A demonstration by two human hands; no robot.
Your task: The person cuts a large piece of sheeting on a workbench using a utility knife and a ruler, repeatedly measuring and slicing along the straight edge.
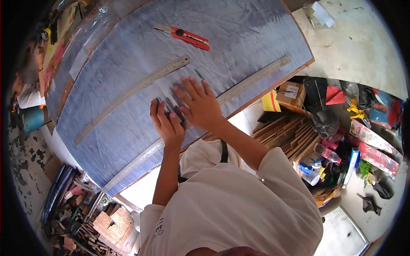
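A blue-grey sheet with a wrinkled, shiny surface (141,51) covers the tabletop. My right hand (200,104) lies palm down on it, fingers spread. Close by on the left, my left hand (167,127) has its fingers apart and slightly bent. Dark, streaky patches show around my fingertips; whether these are shadow, reflection or some thin material I cannot make out. A long steel ruler (143,154) runs along the near edge, partly hidden by my hands. Another steel ruler (132,97) lies beyond my left hand. Farther off rests a red utility knife (190,39), its blade pointing left.
At the right, a pale surface (358,42) adjoins the tabletop. Below it are a cardboard box (290,93), stacked wooden strips (286,134) and a clear bottle (328,153). Wood offcuts (113,228) lie piled at the lower left. Another person (30,87) is at the far left.
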